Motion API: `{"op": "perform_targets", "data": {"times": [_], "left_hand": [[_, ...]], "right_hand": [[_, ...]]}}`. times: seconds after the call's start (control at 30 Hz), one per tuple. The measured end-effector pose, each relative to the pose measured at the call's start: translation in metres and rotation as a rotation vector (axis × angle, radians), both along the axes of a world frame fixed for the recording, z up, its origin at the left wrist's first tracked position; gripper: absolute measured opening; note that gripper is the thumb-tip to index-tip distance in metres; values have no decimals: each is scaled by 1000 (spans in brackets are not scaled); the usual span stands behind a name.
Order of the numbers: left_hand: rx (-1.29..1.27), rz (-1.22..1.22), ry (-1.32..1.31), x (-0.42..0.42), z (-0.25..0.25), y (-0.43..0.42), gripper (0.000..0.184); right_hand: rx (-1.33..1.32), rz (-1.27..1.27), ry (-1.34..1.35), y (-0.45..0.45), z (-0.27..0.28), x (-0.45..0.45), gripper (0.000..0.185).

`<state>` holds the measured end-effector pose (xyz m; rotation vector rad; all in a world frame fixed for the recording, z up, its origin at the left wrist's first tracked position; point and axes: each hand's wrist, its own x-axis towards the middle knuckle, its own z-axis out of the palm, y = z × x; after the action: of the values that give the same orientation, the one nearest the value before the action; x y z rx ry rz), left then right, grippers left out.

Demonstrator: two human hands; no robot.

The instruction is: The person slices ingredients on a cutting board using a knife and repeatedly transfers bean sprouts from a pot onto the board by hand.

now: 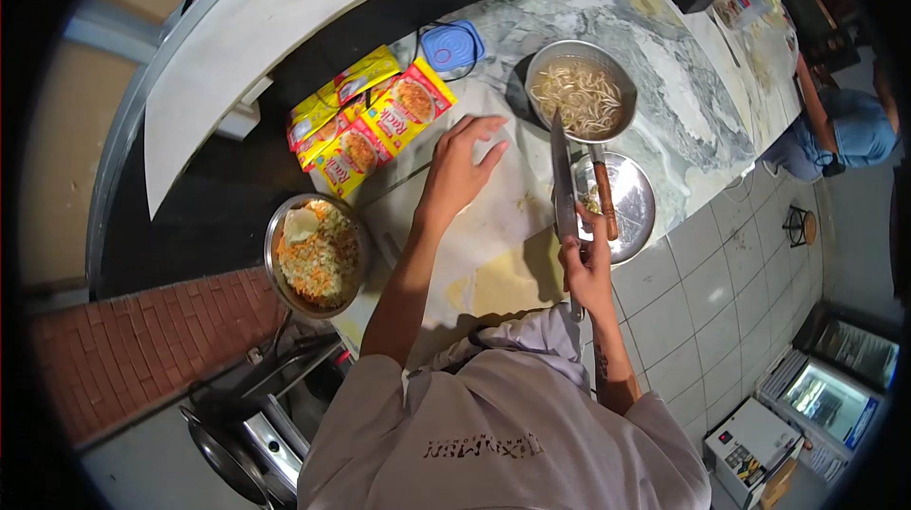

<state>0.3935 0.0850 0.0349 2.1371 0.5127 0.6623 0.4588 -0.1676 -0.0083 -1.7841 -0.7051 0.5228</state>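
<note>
My right hand (590, 271) is closed around the handle of a long knife (565, 183). Its blade points away from me, the tip near the rim of a saucepan (533, 83). Bean sprouts (577, 97) sit in liquid in that pan, whose wooden handle (605, 195) reaches toward me over a round metal plate or lid (638, 202). With thumb and fingers apart, my left hand (463, 166) is empty above a pale sheet or board (503, 216) with small scraps on it. Yellow and red seasoning packets (380, 126) lie beyond that hand.
A metal bowl (270, 259) of shredded vegetables stands at the counter's left edge. A blue square device (453, 45) with a dark cable lies behind the packets. To the right are a tiled floor (697, 273), a stool (805, 224) and another person in blue (854, 126).
</note>
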Motion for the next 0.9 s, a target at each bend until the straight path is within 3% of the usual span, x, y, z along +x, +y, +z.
{"op": "perform_targets", "data": {"times": [0.17, 0.23, 0.3, 0.43, 0.47, 0.5, 0.6, 0.7, 0.83, 0.9], "left_hand": [[45, -240, 129, 91, 4, 25, 28], [162, -270, 109, 120, -15, 33, 28], [475, -276, 145, 142, -23, 37, 27], [440, -402, 327, 174, -40, 37, 28], [508, -414, 96, 178, -57, 39, 23], [512, -417, 96, 183, -56, 39, 23], [502, -384, 302, 188, -53, 25, 7], [589, -358, 468, 195, -57, 22, 19], [624, -307, 365, 190, -62, 21, 14], [511, -258, 282, 184, -58, 21, 14]], "right_hand": [[-18, -212, 321, -4, 49, 22, 50], [29, -270, 290, -8, 42, 34, 49], [-4, -331, 279, -9, 43, 44, 48], [-52, -348, 254, -14, 35, 56, 46], [-48, -353, 262, -14, 33, 56, 46], [-43, -352, 269, -13, 29, 56, 45], [-25, -356, 246, -14, 20, 58, 42], [-38, -345, 307, -14, 28, 59, 41], [-51, -332, 273, -13, 24, 61, 42], [-66, -337, 256, -14, 24, 60, 42]]}}
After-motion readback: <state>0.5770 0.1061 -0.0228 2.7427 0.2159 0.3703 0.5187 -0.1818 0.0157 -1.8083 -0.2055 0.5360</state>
